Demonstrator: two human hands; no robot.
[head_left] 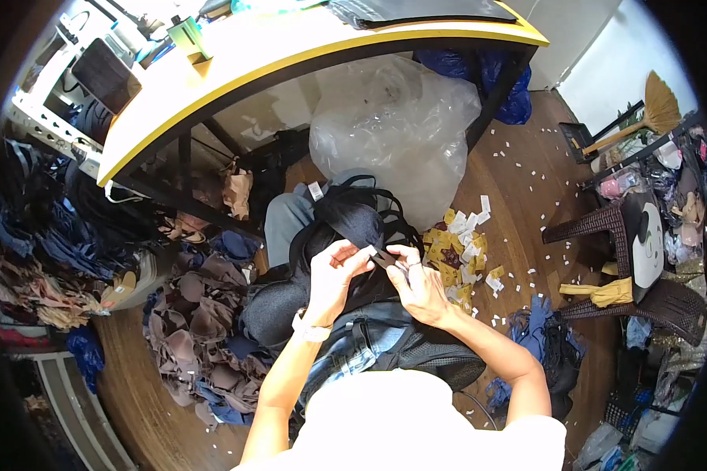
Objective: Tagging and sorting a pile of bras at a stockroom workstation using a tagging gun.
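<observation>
Black padded bras [353, 221] lie in a heap over my lap. Above them, my left hand [339, 279] pinches a small white tag [370, 251] at the edge of a dark cup. Small dark snips [383, 259] are in my right hand [419, 288], their tips close to that tag. Both hands nearly meet over the lap. Another white label [315, 191] stands out at the heap's far edge. The part of the snips inside my right palm is hidden.
A yellow-edged table [247, 65] spans the front. Beneath it bulges a clear plastic bag [395, 129]. Brown bras [206, 329] are piled on the floor at left; yellow and white tags [459, 253] lie at right, near a brown plastic stool [613, 235].
</observation>
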